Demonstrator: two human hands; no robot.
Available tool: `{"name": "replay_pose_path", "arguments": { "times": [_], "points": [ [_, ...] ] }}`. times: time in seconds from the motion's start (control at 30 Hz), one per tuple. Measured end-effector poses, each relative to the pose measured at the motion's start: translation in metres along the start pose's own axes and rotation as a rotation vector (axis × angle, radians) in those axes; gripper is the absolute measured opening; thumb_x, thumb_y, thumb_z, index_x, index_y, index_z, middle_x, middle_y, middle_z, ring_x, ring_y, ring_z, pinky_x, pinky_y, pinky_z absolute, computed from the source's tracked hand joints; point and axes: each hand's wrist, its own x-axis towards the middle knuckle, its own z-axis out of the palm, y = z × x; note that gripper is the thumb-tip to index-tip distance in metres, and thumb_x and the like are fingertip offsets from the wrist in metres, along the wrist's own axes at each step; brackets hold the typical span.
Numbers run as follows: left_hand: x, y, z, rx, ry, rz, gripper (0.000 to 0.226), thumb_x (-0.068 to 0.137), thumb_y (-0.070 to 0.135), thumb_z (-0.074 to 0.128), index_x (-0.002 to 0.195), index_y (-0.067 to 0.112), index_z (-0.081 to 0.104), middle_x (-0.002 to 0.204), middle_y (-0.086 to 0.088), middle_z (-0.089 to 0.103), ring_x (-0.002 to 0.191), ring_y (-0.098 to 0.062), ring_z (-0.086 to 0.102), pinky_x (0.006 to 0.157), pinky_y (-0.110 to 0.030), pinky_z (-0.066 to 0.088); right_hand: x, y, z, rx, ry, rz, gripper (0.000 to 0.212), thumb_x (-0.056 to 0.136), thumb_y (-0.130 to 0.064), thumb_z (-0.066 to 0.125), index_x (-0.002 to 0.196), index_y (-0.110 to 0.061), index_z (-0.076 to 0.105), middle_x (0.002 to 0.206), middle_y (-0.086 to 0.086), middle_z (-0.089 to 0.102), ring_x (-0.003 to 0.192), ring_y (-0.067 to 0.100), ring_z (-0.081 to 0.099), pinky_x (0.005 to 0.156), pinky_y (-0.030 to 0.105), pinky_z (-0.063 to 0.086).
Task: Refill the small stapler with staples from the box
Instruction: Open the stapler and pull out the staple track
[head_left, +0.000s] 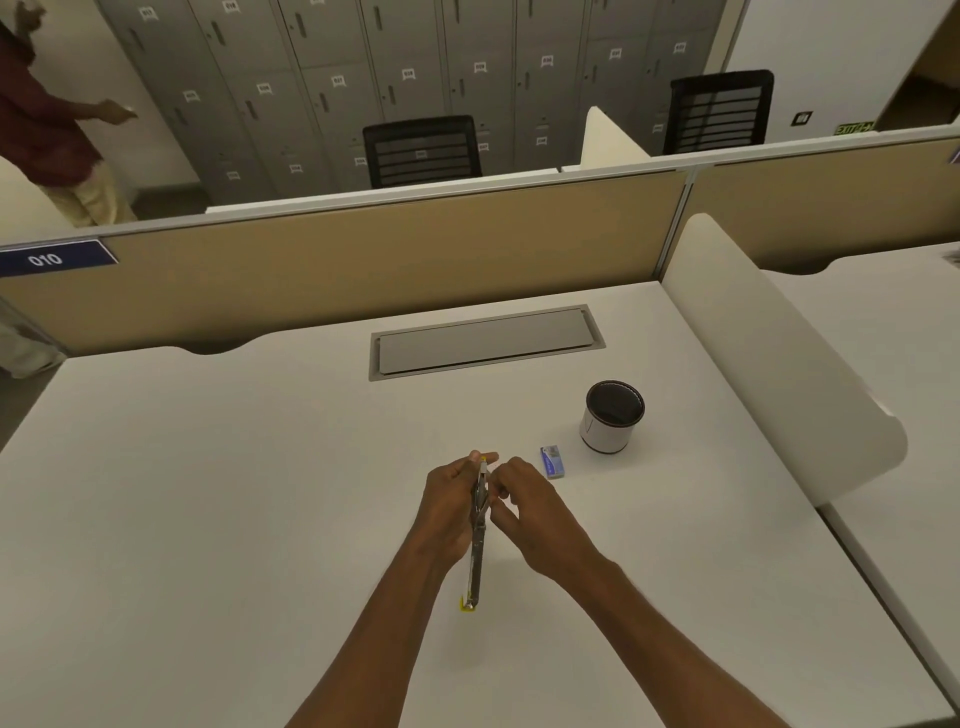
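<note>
Holding the slim metal stapler with yellow ends (479, 535) opened above the white desk (208, 493), my left hand (449, 512) is wrapped around it; my right hand (524, 506) pinches near its top, contents unclear; I'd seat staples squarely; small blue staple box (551, 461) sits just right

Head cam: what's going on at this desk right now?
A person holds a small stapler swung open above the white desk. The left hand grips it while the right hand works at its upper end. The staple box lies on the desk to the right, untouched, next to a cup. Whether staples are loaded can't be told.
</note>
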Motion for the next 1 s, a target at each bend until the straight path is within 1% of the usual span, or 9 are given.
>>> {"name": "replay_pose_path", "arguments": {
  "times": [0.1, 0.4, 0.5, 0.57, 0.6, 0.67, 0.73, 0.9, 1.0],
  "points": [
    [0.001, 0.001, 0.000, -0.058, -0.010, -0.038, 0.035, 0.107, 0.029, 0.052, 0.113, 0.004, 0.075, 0.081, -0.008, 0.079, 0.072, -0.019, 0.073, 0.066, -0.028, 0.057, 0.001, -0.003, 0.001, 0.071, 0.072, -0.008, 0.009, 0.100, -0.019, 0.054, 0.108, -0.017, 0.058, 0.099, -0.016, 0.050, 0.088, -0.009, 0.050, 0.080, 0.003, 0.038],
    [0.002, 0.009, -0.006, -0.084, -0.015, -0.085, 0.040, 0.108, 0.030, 0.048, 0.121, -0.001, 0.071, 0.086, -0.016, 0.077, 0.070, -0.022, 0.077, 0.059, -0.030, 0.060, -0.001, -0.010, 0.000, 0.173, 0.150, -0.056, 0.004, 0.090, -0.015, 0.069, 0.092, -0.016, 0.065, 0.084, -0.009, 0.066, 0.081, 0.003, 0.058, 0.076, 0.010, 0.047],
    [0.007, 0.010, -0.008, -0.080, 0.027, -0.073, 0.044, 0.106, 0.037, 0.050, 0.122, 0.003, 0.073, 0.126, -0.041, 0.060, 0.119, -0.048, 0.065, 0.079, -0.043, 0.063, -0.007, -0.009, 0.004, 0.173, 0.161, -0.090, 0.006, 0.090, -0.017, 0.071, 0.092, -0.017, 0.066, 0.086, -0.009, 0.068, 0.081, 0.001, 0.058, 0.076, 0.011, 0.048],
    [0.004, 0.019, -0.007, -0.064, 0.046, -0.084, 0.046, 0.106, 0.040, 0.051, 0.125, 0.005, 0.073, 0.143, -0.039, 0.049, 0.136, -0.055, 0.047, 0.098, -0.056, 0.054, -0.013, -0.009, 0.008, 0.145, 0.180, -0.124, 0.008, 0.090, -0.021, 0.071, 0.095, -0.017, 0.066, 0.092, -0.005, 0.070, 0.084, 0.003, 0.058, 0.079, 0.009, 0.047],
    [0.006, 0.019, -0.008, -0.077, 0.045, -0.089, 0.047, 0.104, 0.042, 0.052, 0.126, 0.005, 0.073, 0.140, -0.038, 0.052, 0.131, -0.055, 0.053, 0.100, -0.055, 0.053, -0.016, -0.009, 0.010, 0.125, 0.189, -0.144, 0.011, 0.090, -0.024, 0.070, 0.098, -0.018, 0.067, 0.096, -0.004, 0.071, 0.086, 0.004, 0.060, 0.081, 0.008, 0.046],
    [0.008, 0.020, -0.009, -0.138, 0.015, -0.097, 0.052, 0.095, 0.046, 0.058, 0.123, 0.004, 0.073, 0.109, -0.029, 0.064, 0.088, -0.039, 0.069, 0.078, -0.037, 0.062, -0.023, -0.011, 0.011, 0.093, 0.186, -0.177, 0.022, 0.092, -0.035, 0.064, 0.105, -0.017, 0.068, 0.101, -0.003, 0.072, 0.090, 0.006, 0.064, 0.085, 0.010, 0.048],
    [0.007, 0.020, -0.009, -0.168, -0.037, -0.094, 0.052, 0.098, 0.043, 0.057, 0.126, 0.002, 0.071, 0.087, -0.013, 0.061, 0.066, -0.018, 0.059, 0.059, -0.025, 0.055, -0.026, -0.014, 0.008, 0.107, 0.204, -0.190, 0.029, 0.092, -0.042, 0.061, 0.105, -0.017, 0.069, 0.101, -0.003, 0.073, 0.090, 0.007, 0.065, 0.085, 0.013, 0.051],
    [0.002, 0.023, -0.006, -0.177, -0.177, 0.005, 0.044, 0.105, 0.037, 0.050, 0.127, 0.006, 0.072, 0.084, -0.007, 0.058, 0.079, -0.023, 0.055, 0.088, -0.040, 0.056, -0.011, -0.023, -0.005, 0.260, 0.382, -0.065, 0.008, 0.091, -0.021, 0.068, 0.087, -0.014, 0.069, 0.083, -0.006, 0.070, 0.080, 0.011, 0.064, 0.074, 0.025, 0.054],
    [0.000, 0.026, -0.003, -0.137, -0.210, 0.044, 0.043, 0.106, 0.038, 0.047, 0.124, 0.010, 0.073, 0.099, -0.018, 0.063, 0.102, -0.031, 0.067, 0.099, -0.035, 0.053, 0.005, -0.024, -0.013, 0.301, 0.453, 0.026, 0.010, 0.091, -0.022, 0.070, 0.087, -0.016, 0.064, 0.080, -0.006, 0.067, 0.076, 0.012, 0.064, 0.069, 0.023, 0.056]
  ]
}}
